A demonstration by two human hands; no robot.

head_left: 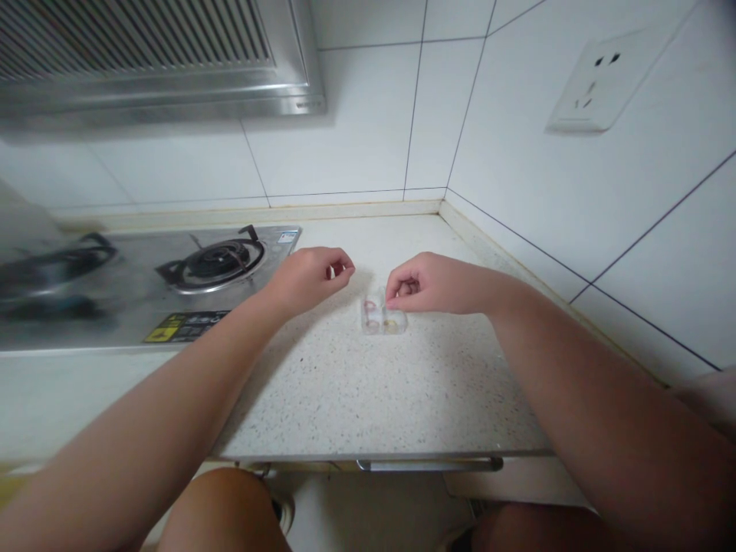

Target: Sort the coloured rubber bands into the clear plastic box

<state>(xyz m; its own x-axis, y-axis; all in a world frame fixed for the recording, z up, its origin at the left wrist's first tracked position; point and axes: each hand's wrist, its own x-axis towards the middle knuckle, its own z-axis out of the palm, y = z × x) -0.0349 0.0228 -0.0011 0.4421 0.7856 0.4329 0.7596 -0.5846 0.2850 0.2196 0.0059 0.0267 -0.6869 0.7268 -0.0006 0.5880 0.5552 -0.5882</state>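
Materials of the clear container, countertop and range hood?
Clear container: probably smooth plastic, going by see-through walls; could be glass. Countertop: likely satin engineered stone, given fine speckles. Range hood: looks like satin stainless steel; grey metallic sheen.

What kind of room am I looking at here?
It looks like a home kitchen: a gas stove is set into the speckled countertop, and a metal range hood hangs above it against white wall tiles.
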